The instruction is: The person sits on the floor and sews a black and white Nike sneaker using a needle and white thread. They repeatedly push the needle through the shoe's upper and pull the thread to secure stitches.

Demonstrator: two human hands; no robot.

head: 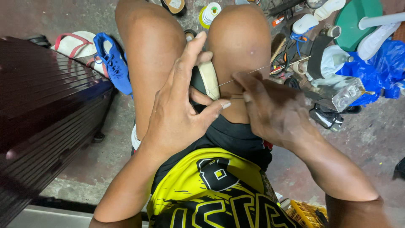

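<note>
A cream-soled shoe sits edge-up between the knees, thread taut.

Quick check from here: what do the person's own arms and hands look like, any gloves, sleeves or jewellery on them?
Both arms are bare up to the edge of the picture: no sleeves show. The left hand and the right hand wear no gloves, and no rings, watch or wristbands are visible. The left thumb's nail is short and pale. The only clothing near them is a yellow and black printed jersey with dark shorts.

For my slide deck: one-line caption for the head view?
Left hand steadies a cream-soled shoe between the knees; right hand pulls white thread.
</note>
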